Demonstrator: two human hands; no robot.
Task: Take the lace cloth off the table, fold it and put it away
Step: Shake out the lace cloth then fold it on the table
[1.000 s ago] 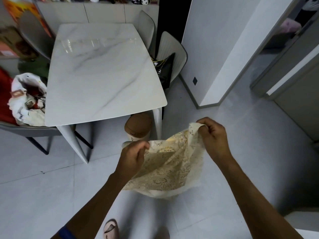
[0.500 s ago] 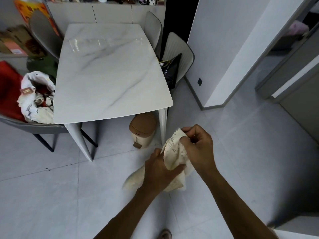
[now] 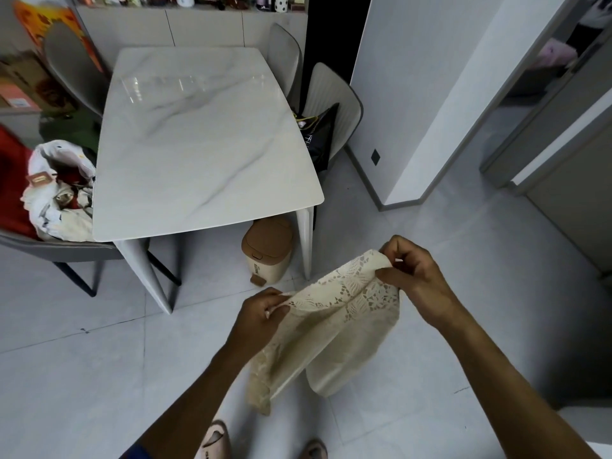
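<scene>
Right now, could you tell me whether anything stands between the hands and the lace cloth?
Nothing does. The left hand and the right hand each pinch an upper corner of the lace cloth, which hangs between them, clear of the table.

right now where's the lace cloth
In the head view, the lace cloth hangs over the floor, pinched between the left hand and right hand, just right of the small bin.

Head cam, wide-angle, fwd/down over table [image 3: 205,144], hands close.
</scene>
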